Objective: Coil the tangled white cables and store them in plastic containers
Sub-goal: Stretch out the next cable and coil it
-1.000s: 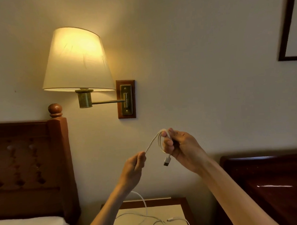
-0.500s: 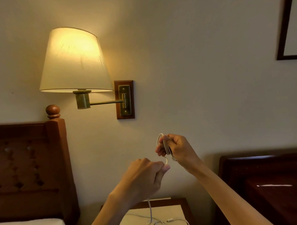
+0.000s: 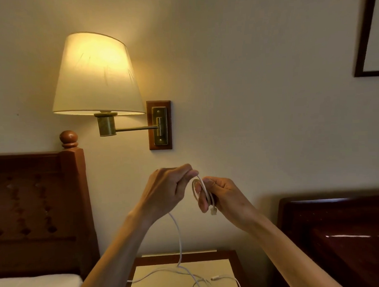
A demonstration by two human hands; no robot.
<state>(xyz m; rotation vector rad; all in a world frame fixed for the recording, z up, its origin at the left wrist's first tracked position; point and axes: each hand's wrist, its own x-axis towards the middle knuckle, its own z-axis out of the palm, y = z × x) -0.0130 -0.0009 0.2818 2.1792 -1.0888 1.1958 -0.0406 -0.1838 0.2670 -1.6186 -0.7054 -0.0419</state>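
White cable (image 3: 204,193), one item, partly coiled: we hold a small bundle of loops in front of the wall, and the loops stand nearly upright, wound around the fingers of our right hand (image 3: 221,197), which curl around them and grip them. A pale connector (image 3: 213,211) hangs just below that hand at the bottom of the loops. Our left hand (image 3: 167,190) sits just beside the coil on its left, thumb and fingertips pinching the free run of cable at the top of the loops. From the left hand the loose length (image 3: 178,236) drops almost straight down to the nightstand (image 3: 223,269), where it joins a tangle of further white cables (image 3: 189,276) lying on the pale top, with a second connector end (image 3: 214,278) among them. We judge the next wrap turns on this: the slack lies below and left of the coil, so the left hand is the nearer one to feed it over the right fingers. The cable looks thin, smooth and limp. Surrounding: lit wall lamp (image 3: 96,75), wooden headboard (image 3: 38,208), dark wooden furniture (image 3: 338,234) at right. No plastic containers are in view.
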